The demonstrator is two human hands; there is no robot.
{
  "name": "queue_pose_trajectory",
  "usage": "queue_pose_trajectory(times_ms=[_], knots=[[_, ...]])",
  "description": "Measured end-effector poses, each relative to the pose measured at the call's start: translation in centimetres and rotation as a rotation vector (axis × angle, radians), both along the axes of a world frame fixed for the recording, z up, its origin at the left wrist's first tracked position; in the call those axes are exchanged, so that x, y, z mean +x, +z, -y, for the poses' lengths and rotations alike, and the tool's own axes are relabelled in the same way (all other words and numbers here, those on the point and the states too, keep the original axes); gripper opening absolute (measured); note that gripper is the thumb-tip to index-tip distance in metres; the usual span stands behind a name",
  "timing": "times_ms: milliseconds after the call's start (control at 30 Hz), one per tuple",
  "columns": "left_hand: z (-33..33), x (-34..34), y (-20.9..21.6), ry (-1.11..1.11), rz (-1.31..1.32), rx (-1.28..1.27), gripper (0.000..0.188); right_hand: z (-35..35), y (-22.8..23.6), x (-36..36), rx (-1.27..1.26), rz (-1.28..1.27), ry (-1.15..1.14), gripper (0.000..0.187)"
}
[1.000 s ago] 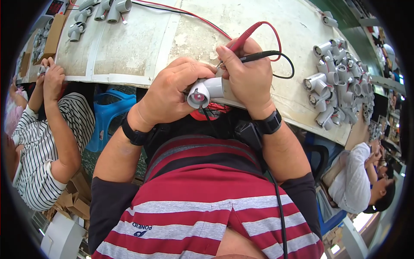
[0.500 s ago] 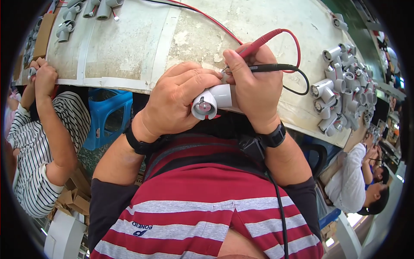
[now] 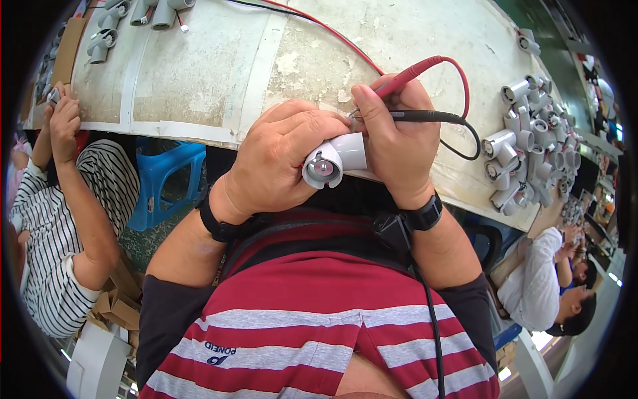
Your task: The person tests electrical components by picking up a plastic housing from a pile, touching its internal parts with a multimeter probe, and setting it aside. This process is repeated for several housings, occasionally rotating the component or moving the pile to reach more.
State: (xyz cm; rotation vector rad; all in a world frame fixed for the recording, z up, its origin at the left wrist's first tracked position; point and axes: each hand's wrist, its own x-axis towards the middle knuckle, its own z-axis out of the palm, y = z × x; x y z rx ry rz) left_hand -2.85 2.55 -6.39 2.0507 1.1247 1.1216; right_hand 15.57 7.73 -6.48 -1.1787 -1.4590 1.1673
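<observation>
My left hand (image 3: 282,163) wraps its fingers tight around a white lamp housing (image 3: 333,161). My right hand (image 3: 397,143) pinches the red probe (image 3: 407,75) and black probe (image 3: 425,116) against it.

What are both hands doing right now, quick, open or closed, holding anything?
Left hand: closed around the white tube-shaped part.
Right hand: closed, pinching the red probe and black probe against the part.

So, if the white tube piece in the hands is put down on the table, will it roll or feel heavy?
The white tube piece looks like a round, hollow plastic body, so on its side it would probably roll. The left hand wraps it easily, so it is likely light. It seems stiff. The similar pieces piled on the table rest against each other, perhaps for that reason.
</observation>
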Motion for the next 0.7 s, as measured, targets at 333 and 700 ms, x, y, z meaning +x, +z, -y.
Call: queue_pose_trajectory(times_ms=[333,700], knots=[[0.6,0.0,0.2,0.021,0.000,-0.016,0.033,0.4,0.2,0.3,0.013,0.107,-0.026,0.011],[-2.4,-19.7,1.8,0.818,0.279,-0.550,0.030,0.2,1.7,4.4,-0.349,-0.021,0.117,0.010]])
